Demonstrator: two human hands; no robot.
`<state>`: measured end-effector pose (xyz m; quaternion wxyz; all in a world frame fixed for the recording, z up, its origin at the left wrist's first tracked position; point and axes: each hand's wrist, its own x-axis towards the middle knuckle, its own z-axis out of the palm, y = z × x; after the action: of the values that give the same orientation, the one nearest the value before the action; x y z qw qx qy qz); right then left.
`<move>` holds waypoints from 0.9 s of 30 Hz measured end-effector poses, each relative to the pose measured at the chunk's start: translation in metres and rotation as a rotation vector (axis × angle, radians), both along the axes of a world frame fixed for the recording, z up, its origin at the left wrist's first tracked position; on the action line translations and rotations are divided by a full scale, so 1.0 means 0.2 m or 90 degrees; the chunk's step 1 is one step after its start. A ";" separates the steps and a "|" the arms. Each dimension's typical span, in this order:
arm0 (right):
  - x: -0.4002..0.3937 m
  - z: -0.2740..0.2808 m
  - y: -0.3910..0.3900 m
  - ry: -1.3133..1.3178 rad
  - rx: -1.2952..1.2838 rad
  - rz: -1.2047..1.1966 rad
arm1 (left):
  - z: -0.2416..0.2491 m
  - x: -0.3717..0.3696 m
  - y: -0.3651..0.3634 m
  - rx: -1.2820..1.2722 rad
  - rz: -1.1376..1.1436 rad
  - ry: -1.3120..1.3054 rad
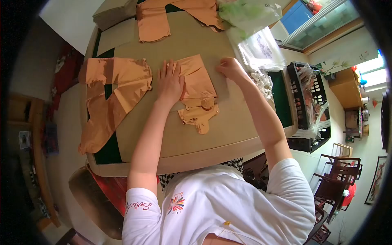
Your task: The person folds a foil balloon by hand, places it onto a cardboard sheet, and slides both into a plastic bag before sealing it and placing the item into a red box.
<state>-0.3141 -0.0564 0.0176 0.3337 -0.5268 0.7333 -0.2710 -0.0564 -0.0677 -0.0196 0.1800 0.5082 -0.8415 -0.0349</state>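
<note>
My left hand (pixel 169 83) lies flat, fingers stretched out, on the left edge of a folded copper-orange garment (pixel 198 77). The garment's lower end is bunched and wrinkled. To the right of it, my right hand (pixel 234 70) is held over the table with its fingers curled together. Whatever is between those fingers, if anything, is hidden. Left of my left hand, a second copper-orange garment (pixel 118 81) is spread out, with a long leg or sleeve reaching toward the table's near left corner.
More orange garments (pixel 154 24) lie at the table's far side. Clear plastic bags (pixel 261 49), a blurred green-white bag (pixel 247 16) and a white stringy bundle (pixel 263 83) are at the right. A black crate (pixel 300 102) stands beyond the table's (pixel 228 143) right edge.
</note>
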 end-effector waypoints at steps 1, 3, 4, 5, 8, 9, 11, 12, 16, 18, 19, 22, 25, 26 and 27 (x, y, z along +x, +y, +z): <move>-0.06 -0.02 0.06 -0.025 -0.007 0.004 | 0.01 0.01 0.01 0.011 0.000 -0.003; -0.12 0.04 0.22 -0.097 -0.014 -0.033 | 0.00 0.01 0.01 0.013 0.000 -0.004; -0.13 0.12 0.33 -0.145 -0.016 -0.074 | 0.00 0.00 0.00 0.011 -0.001 -0.003; -0.19 0.09 0.41 -0.129 -0.051 -0.075 | 0.00 0.01 0.01 -0.005 -0.007 0.024; -0.32 0.14 0.68 -0.228 -0.126 -0.045 | 0.07 0.00 0.05 -0.048 -0.059 0.096; -0.35 0.16 0.77 -0.226 -0.119 -0.063 | 0.14 0.01 0.11 -0.057 -0.100 0.112; -0.40 0.25 0.91 -0.296 -0.061 -0.061 | 0.18 0.00 0.26 -0.042 -0.192 0.117; -0.44 0.26 0.97 -0.291 -0.049 -0.045 | 0.17 -0.01 0.35 -0.021 -0.242 0.108; -0.43 0.29 1.04 -0.393 -0.023 0.010 | 0.11 -0.01 0.53 0.024 -0.327 0.035; -0.34 0.26 1.02 -0.407 -0.050 -0.003 | 0.11 -0.01 0.55 0.028 -0.314 0.013; -0.27 0.25 0.99 -0.413 -0.064 -0.010 | 0.11 -0.01 0.56 0.029 -0.308 0.001; -0.11 0.15 0.88 -0.439 -0.042 0.059 | 0.07 -0.01 0.54 -0.030 -0.327 -0.013; 0.06 0.15 0.76 -0.493 -0.018 0.058 | 0.10 0.00 0.55 -0.070 -0.318 -0.064; 0.08 0.12 0.74 -0.462 -0.024 0.054 | 0.07 0.01 0.54 -0.081 -0.326 -0.074; 0.11 0.09 0.71 -0.430 -0.029 0.050 | 0.04 0.01 0.52 -0.091 -0.333 -0.084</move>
<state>-0.2929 0.0865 0.0361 0.5560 -0.4422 0.5542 -0.4338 -0.0535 0.0369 -0.0115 0.1453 0.2609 -0.9543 0.0127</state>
